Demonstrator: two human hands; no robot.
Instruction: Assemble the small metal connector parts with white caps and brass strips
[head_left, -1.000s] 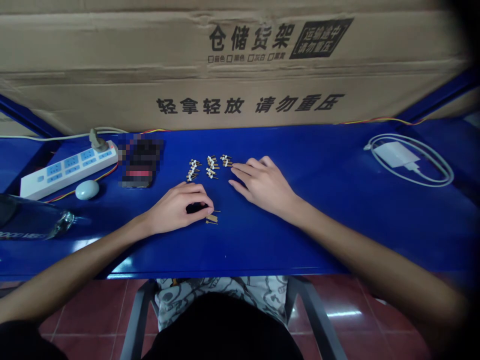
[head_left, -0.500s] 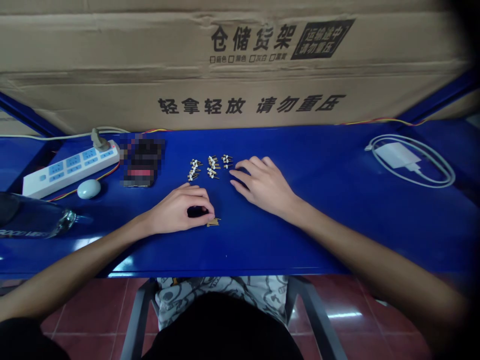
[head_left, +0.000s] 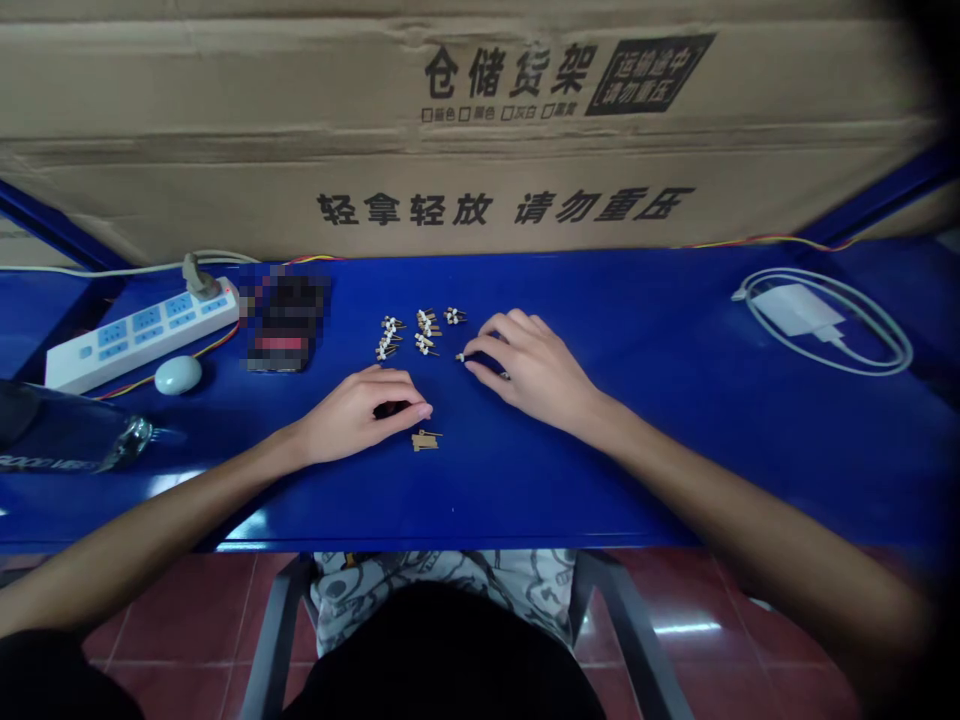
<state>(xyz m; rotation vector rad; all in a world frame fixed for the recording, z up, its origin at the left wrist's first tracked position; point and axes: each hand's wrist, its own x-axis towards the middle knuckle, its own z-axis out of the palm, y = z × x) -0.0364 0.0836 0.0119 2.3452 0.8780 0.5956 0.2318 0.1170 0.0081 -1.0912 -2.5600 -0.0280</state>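
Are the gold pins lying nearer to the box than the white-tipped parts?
No, the white-tipped parts lie nearer the box, beyond the gold pins.

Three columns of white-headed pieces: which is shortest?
Rightmost column, excluding the single piece at the right hand: it ends higher in-picture than left column and middle column.

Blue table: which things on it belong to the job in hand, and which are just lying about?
Likely the job's:
three clusters of small white-and-tan pieces
one similar piece at the right hand
flat tan pieces near the left hand

Probably lying about:
white power strip
pale rounded object
dark, pixelated item
clear bottle
white charger
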